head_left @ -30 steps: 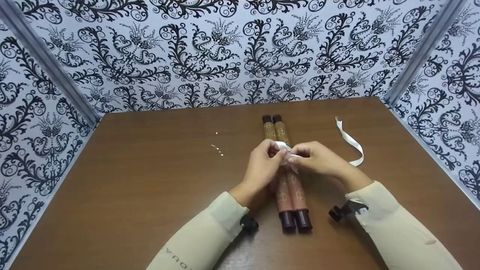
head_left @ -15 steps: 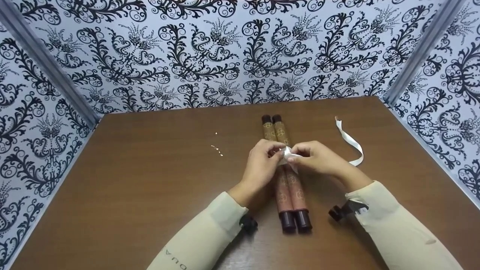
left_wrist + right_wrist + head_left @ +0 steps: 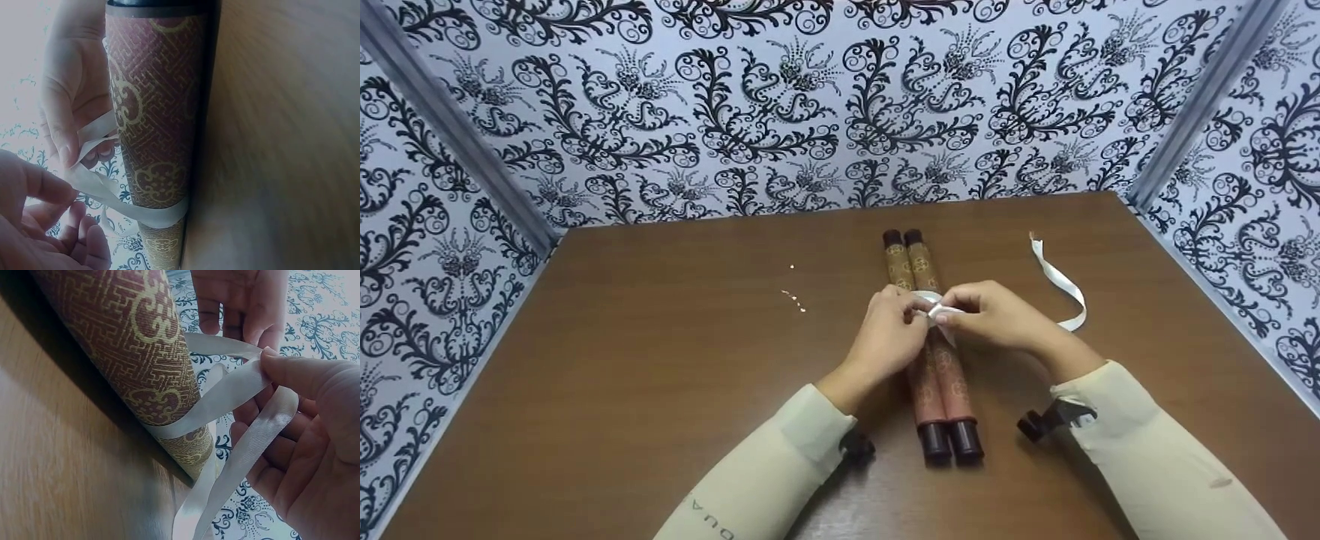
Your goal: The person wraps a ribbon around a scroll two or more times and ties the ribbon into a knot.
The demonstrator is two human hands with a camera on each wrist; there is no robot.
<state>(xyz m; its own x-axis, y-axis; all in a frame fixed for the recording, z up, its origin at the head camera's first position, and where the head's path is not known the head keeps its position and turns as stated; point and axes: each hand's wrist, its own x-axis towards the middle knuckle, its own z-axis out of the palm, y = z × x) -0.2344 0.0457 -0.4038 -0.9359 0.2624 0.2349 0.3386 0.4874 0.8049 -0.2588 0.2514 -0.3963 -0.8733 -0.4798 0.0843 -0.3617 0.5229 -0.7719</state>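
Two slim brocade-patterned rolls with dark end caps, like scrolls, lie side by side on the table: the left roll (image 3: pixel 926 390) and the right roll (image 3: pixel 957 386). White ribbon (image 3: pixel 225 399) wraps around them near the middle, its bands crossing in the right wrist view. My right hand (image 3: pixel 997 315) pinches the ribbon between thumb and forefinger, with a loop hanging over its fingers. From the other side, my left hand (image 3: pixel 889 326) holds the ribbon at its fingertips, right by the right hand's pinch. In the left wrist view, one band (image 3: pixel 152 216) crosses the roll's surface.
A loose length of white ribbon (image 3: pixel 1065 285) lies curved on the table (image 3: pixel 660 375), right of the rolls. Small pale crumbs (image 3: pixel 795 301) are scattered to the left. A patterned wall (image 3: pixel 765 112) stands behind, with side panels at both edges.
My left fingers have shifted about the ribbon and sit slightly lower. The ribbon's raised fold has flattened into a small loop. My right hand has stayed nearly in place.
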